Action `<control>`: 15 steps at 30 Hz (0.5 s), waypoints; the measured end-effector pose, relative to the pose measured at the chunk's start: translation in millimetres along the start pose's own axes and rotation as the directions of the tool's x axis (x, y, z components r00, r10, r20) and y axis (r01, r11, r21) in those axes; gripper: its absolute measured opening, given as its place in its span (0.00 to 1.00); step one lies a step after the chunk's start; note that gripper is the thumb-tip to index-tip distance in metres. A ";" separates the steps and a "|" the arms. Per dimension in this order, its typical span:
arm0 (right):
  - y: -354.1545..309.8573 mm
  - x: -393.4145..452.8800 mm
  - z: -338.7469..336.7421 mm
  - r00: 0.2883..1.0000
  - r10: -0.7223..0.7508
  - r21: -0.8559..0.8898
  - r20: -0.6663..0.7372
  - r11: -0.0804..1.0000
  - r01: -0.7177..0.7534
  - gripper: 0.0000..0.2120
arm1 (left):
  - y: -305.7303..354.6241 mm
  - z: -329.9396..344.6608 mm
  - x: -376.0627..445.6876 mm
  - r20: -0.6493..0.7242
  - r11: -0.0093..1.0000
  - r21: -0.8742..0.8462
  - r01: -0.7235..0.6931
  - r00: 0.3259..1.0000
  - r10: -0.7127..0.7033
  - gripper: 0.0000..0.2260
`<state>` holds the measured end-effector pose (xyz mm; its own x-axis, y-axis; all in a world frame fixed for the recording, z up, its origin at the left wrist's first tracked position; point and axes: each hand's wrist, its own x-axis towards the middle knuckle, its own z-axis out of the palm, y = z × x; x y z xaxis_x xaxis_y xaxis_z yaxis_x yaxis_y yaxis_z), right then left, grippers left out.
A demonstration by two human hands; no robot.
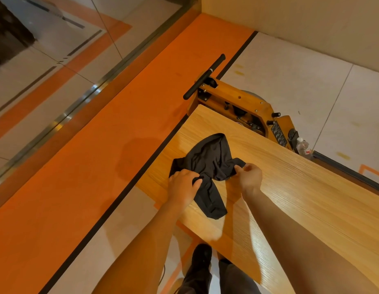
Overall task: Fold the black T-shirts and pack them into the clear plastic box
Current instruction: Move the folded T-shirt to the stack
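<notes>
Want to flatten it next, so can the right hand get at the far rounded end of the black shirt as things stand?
Probably yes: the right hand pinches the black T-shirt's near edge, and only bare wooden table lies between.

The table (290, 187) runs off the right edge; the bottle's (302, 146) label is unreadable.

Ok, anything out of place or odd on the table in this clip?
The black T-shirt lies bunched and twisted on the wooden table, not spread flat; left hand and right hand both grip it. No clear box is in view.
</notes>
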<state>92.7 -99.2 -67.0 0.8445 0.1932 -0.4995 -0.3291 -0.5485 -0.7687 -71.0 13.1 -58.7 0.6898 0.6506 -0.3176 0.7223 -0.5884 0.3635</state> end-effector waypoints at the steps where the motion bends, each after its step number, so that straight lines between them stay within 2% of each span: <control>1: 1.7 0.8 0.2 1.000 -0.003 0.012 0.000 1.000 0.003 0.11 | 1.7 -1.7 0.0 -0.004 1.000 0.015 0.003 1.000 -0.003 0.15; 5: 2.8 -1.1 -4.6 1.000 0.000 0.047 -0.028 0.999 0.001 0.18 | 8.6 -7.2 1.0 0.010 0.997 0.071 0.015 1.000 -0.016 0.16; 9: 2.0 -1.4 -19.8 0.997 -0.023 0.077 -0.078 0.997 0.029 0.09 | 17.6 -17.0 4.7 -0.118 0.981 0.194 0.023 0.993 0.000 0.17; 13: 6.2 -0.9 -34.7 0.994 -0.055 0.117 -0.096 0.991 0.066 0.14 | 32.6 -24.3 19.4 -0.222 0.999 0.044 -0.013 0.975 0.022 0.13; 15: 5.6 -0.1 -39.1 0.995 -0.057 0.171 -0.087 0.983 0.071 0.09 | 44.6 -27.1 28.2 -0.228 0.996 -0.030 -0.082 0.971 0.073 0.11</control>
<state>107.3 -134.1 -55.6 0.8953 0.1530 -0.4183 -0.3354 -0.3863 -0.8592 -20.7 18.3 -27.7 0.7110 0.6984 -0.0824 0.6618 -0.6249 0.4142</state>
